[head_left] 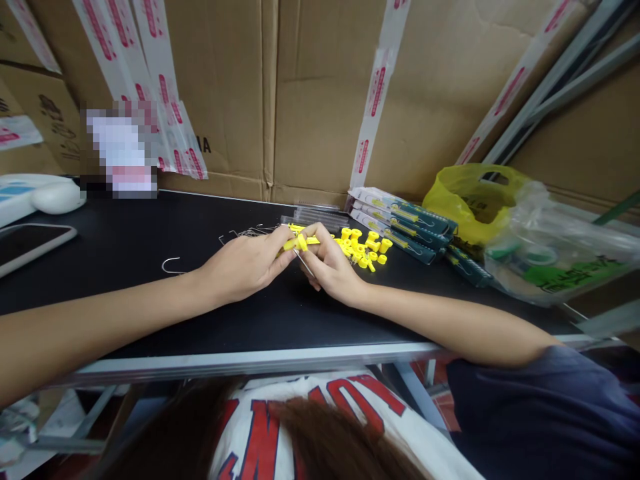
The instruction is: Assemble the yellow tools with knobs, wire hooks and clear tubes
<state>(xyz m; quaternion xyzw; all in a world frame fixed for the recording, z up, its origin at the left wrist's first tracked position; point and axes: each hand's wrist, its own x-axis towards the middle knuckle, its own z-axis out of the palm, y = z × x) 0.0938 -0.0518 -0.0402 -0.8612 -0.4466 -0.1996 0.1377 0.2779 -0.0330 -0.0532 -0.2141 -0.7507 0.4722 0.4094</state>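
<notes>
Both hands meet at the middle of a black table point(150, 247). My left hand point(243, 263) pinches a small yellow plastic piece point(300, 243) between thumb and fingers. My right hand point(330, 263) is curled around the other end of the yellow piece and a thin metal pin point(303, 262) that sticks out below its fingers. Just right of the hands lies a loose heap of yellow plastic caps point(365, 248). Thin wire hooks point(245, 233) lie behind the left hand, and a single hook point(173, 265) lies further left.
Packaged tools in blue-green cards point(405, 223) lie behind the caps. A yellow bag point(475, 200) and a clear plastic bag point(550, 253) sit at the right. Cardboard boxes point(310, 93) form a wall behind. A white device point(35, 193) and a tablet point(30, 243) are at the left edge.
</notes>
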